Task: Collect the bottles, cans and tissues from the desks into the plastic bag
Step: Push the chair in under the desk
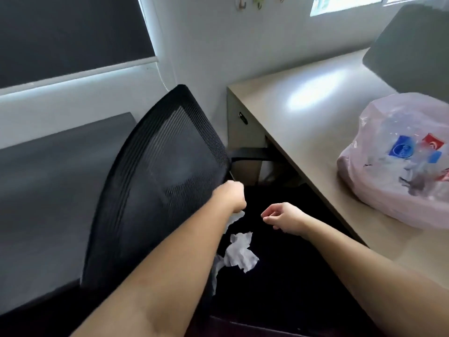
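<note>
At 12 o'clock from my left hand (230,195) stands the black mesh office-chair back (165,161), tilted, and the hand sits right at its right edge. The fingers are curled into a fist, and a scrap of white tissue (237,216) shows above the knuckles and below the wrist, so I read the hand as clamped on it. My right hand (285,218) hangs just beside it at 3 o'clock, apart from it. Its fingers are loosely curled, thumb near forefinger, with nothing between them. Below both hands, at 6 o'clock, a second crumpled white tissue (240,252) lies on the dark chair seat (279,263), partly tucked under my left forearm. The pale beige worktop (303,113) runs off toward 2 o'clock, and its long front edge passes close to my right forearm. Between that edge and the chair back there is only a narrow dark channel. The translucent pink plastic bag (388,195) rests on this worktop at 3 o'clock, bulging near the front edge, with blue and red bottle labels (399,148) showing through it. Bare surface lies open toward 12 o'clock of the bag. A dark grey worktop (48,178) fills 9 o'clock, behind the chair back.
</note>
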`<action>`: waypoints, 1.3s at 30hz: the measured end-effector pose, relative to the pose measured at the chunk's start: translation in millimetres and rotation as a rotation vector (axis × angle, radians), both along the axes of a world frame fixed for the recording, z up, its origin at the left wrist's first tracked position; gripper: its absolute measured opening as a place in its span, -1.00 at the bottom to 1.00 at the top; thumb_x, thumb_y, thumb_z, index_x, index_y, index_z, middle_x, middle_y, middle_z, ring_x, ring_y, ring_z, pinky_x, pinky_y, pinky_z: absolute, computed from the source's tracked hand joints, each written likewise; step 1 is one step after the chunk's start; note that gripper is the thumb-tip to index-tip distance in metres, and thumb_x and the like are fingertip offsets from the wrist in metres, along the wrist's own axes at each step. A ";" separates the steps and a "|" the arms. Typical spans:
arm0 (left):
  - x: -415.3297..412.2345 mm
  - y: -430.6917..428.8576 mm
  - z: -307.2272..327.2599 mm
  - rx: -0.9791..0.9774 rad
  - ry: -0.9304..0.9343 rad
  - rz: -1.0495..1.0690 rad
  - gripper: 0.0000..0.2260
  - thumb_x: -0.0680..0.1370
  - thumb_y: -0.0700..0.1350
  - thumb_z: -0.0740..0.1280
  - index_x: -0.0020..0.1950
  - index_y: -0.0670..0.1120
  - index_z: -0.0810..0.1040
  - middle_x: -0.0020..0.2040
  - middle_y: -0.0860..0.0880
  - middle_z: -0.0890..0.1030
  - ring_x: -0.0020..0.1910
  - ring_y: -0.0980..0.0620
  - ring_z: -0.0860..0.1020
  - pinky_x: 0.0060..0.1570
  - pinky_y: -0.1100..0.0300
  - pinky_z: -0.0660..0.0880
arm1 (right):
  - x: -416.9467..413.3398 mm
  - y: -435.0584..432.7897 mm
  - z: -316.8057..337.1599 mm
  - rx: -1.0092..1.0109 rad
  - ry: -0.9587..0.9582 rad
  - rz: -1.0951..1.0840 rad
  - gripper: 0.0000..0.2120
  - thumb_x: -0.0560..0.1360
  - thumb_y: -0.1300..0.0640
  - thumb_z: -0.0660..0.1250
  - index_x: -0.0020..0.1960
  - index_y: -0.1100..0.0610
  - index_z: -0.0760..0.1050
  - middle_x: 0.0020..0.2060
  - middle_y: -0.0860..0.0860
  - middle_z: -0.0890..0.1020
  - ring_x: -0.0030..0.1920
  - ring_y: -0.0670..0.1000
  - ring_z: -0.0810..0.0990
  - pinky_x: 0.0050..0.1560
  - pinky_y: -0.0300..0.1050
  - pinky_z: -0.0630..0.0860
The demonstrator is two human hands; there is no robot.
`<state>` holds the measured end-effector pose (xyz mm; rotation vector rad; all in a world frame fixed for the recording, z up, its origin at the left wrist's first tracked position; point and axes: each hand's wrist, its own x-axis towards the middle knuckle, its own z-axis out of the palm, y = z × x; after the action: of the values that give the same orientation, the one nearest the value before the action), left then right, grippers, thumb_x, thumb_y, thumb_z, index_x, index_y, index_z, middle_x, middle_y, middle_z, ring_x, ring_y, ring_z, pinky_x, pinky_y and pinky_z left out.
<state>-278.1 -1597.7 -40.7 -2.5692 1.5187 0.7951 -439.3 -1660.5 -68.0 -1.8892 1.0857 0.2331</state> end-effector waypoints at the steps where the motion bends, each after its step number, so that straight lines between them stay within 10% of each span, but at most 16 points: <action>1: -10.2 4.1 -30.4 0.095 0.054 0.071 -0.65 0.47 -0.18 0.27 0.26 -0.14 0.48 0.24 -0.14 0.51 0.13 -0.15 0.55 0.06 0.01 0.55 | -7.2 -8.2 -12.9 -0.009 0.054 0.051 -0.89 0.49 0.09 0.36 0.01 0.04 0.60 -0.21 -0.08 0.58 -0.23 -0.11 0.55 -0.29 -0.37 0.41; 11: -55.6 62.6 -230.8 0.376 0.335 0.771 -0.15 0.54 -0.11 0.33 0.55 -0.06 -0.27 0.53 -0.19 -0.11 0.50 -0.15 0.09 0.45 -0.06 0.18 | 13.7 -10.1 -169.9 -0.082 0.308 0.407 -0.33 0.45 0.10 0.35 0.47 -0.15 0.16 0.47 0.06 0.19 0.39 0.15 0.33 0.28 -0.01 0.45; 16: -68.6 54.4 -277.4 0.222 0.338 1.010 -0.11 0.37 0.15 0.46 0.53 0.02 0.01 0.52 -0.16 0.01 0.47 -0.22 0.08 0.40 -0.11 0.24 | 47.7 -5.4 -225.5 -0.170 0.280 0.552 -0.29 0.48 0.27 0.22 0.51 -0.17 0.05 0.54 0.03 -0.01 0.45 0.19 0.17 0.23 0.03 0.43; 19: -78.8 48.6 -286.7 0.128 0.203 1.078 -0.30 0.31 0.18 0.49 0.34 0.00 0.31 0.38 -0.13 0.21 0.30 -0.21 0.30 0.18 -0.07 0.43 | 54.7 -12.6 -249.3 -0.216 0.314 0.631 -0.44 0.50 0.23 0.23 0.46 -0.04 0.21 0.40 0.09 0.24 0.31 0.17 0.32 0.17 0.02 0.46; 24: -68.9 45.5 -291.8 0.069 0.219 1.037 -0.73 0.52 -0.10 0.33 0.19 -0.16 0.52 0.22 -0.17 0.48 0.18 -0.16 0.49 0.04 0.07 0.45 | 49.4 -25.8 -267.4 -0.286 0.230 0.404 -0.88 0.48 0.31 0.18 -0.05 0.21 0.48 -0.10 0.09 0.49 -0.06 0.15 0.56 -0.19 -0.11 0.44; 29: -65.2 52.6 -278.1 -0.071 0.258 1.113 -0.87 0.46 -0.18 0.31 -0.06 -0.21 0.57 -0.04 -0.18 0.64 -0.05 -0.16 0.59 -0.17 0.14 0.42 | 64.6 -53.0 -247.9 -0.369 0.159 0.268 -0.90 0.49 0.22 0.22 -0.11 0.21 0.50 -0.14 0.08 0.50 -0.12 0.13 0.55 -0.20 -0.07 0.47; 35: -66.7 45.8 -266.6 -0.163 0.288 1.146 -0.86 0.42 -0.14 0.37 -0.08 -0.17 0.53 0.01 -0.13 0.58 0.02 -0.16 0.55 -0.10 0.13 0.39 | 97.9 -59.8 -228.9 -0.369 0.022 0.163 -0.88 0.44 0.11 0.31 -0.20 0.10 0.38 -0.16 0.00 0.43 -0.12 0.08 0.48 -0.23 -0.11 0.33; 39: -74.9 50.8 -267.0 -0.020 0.107 1.156 -0.41 0.29 0.21 0.46 0.22 0.01 0.40 0.29 -0.03 0.39 0.26 -0.12 0.40 0.13 -0.01 0.35 | 120.0 -50.4 -232.1 -0.363 -0.086 0.082 -0.86 0.45 0.09 0.28 -0.02 0.11 0.42 0.08 0.06 0.47 0.08 0.13 0.48 -0.14 -0.08 0.39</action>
<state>-353.0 -1546.9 -307.7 -3.3143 -0.1375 0.9305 -319.4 -1710.9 -300.2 -2.2467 1.0452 -0.0016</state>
